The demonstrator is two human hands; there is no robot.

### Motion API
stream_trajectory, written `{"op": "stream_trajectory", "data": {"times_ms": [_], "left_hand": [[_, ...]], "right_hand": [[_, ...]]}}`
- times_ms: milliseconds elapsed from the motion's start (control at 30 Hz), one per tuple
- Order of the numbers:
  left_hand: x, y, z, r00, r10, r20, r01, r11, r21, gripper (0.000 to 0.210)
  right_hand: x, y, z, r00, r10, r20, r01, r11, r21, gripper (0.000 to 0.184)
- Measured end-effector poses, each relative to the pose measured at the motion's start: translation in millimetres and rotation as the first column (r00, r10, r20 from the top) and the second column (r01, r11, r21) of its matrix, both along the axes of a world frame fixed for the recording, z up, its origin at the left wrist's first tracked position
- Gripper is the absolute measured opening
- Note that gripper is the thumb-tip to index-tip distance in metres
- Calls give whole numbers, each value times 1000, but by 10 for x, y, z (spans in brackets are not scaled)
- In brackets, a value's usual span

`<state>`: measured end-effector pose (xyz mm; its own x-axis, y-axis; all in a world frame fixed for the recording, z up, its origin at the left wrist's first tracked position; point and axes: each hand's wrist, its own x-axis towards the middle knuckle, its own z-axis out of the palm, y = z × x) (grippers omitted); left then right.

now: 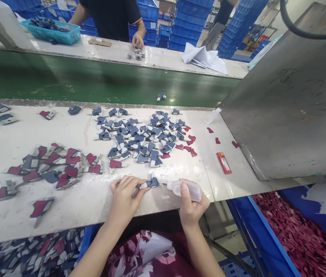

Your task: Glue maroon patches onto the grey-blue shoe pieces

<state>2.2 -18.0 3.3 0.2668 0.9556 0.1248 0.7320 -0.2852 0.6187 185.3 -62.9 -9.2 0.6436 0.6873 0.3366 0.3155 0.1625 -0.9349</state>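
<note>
Near the table's front edge, my left hand [127, 196] pinches a small blue and grey plastic part [153, 182] between thumb and fingers. My right hand [193, 204] is wrapped round a translucent squeeze bottle [190, 189]. The bottle lies nearly level, and its thin dark nozzle points left at the blue part, a small gap apart. Beyond my hands spreads a pile of similar blue and grey parts [142, 142]. Several loose flat red pieces [190, 142] lie at the pile's right side. To the left is a group of parts with red faces [70, 161].
A red and yellow box [223, 163] lies right of the bottle. A metal panel [295, 96] bounds the right side. Below stands a blue bin [266, 231] of red pieces. Across the green belt [93, 80], a co-worker's hand [138, 40] touches small grey parts.
</note>
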Motion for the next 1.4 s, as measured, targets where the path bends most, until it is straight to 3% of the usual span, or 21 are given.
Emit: {"op": "stream_trajectory", "data": {"times_ms": [133,233,367,467,567,633,700,767,833,933,1033,1133,1233,1333,1400], "left_hand": [[-102,72,127,994,-102,-31,100,993,-55,17],[-222,325,423,977,-209,-27,205,972,-113,35],[-237,1047,925,979,-192,-71,186,979,-76,48],[-82,1807,1112,980,-104,-170,109,994,20,43],[141,2558,1048,947,-57,-315,73,997,38,44],[288,2962,920,933,-62,-355,77,997,28,50],[417,3261,775,925,-72,-374,90,995,32,58],[522,3472,644,919,-81,-387,106,993,44,65],[602,3624,545,915,-97,-392,124,991,44,68],[674,3784,468,913,-120,-390,138,990,18,65],[687,3864,472,916,-115,-384,125,992,-1,50],[640,3831,566,921,-117,-372,113,993,-32,36],[547,3640,767,914,-217,-343,185,975,-126,32],[430,3256,1023,894,-357,-271,315,930,-187,38],[354,2917,1151,878,-435,-199,409,898,-160,42]], "right_hand": [[174,66,6,981,-102,-166,102,995,-10,27],[437,174,47,960,-142,-240,148,989,10,34],[778,342,58,948,-134,-288,149,988,33,51],[900,415,33,956,-198,-216,188,980,-65,61],[859,399,45,964,-261,53,265,962,-74,70],[748,365,85,864,-383,327,377,922,85,69],[595,360,137,735,-427,528,338,904,261,54],[439,424,178,750,-207,628,117,976,183,34],[323,562,190,759,13,651,-48,998,36,28],[278,827,147,780,77,621,46,983,-180,35],[343,1023,89,821,78,566,181,904,-388,38],[407,1102,76,844,103,527,221,827,-516,34],[424,1116,91,864,101,493,214,813,-541,27],[423,1107,108,894,87,439,162,851,-499,21],[421,1081,130,915,94,393,103,886,-452,18]]}}
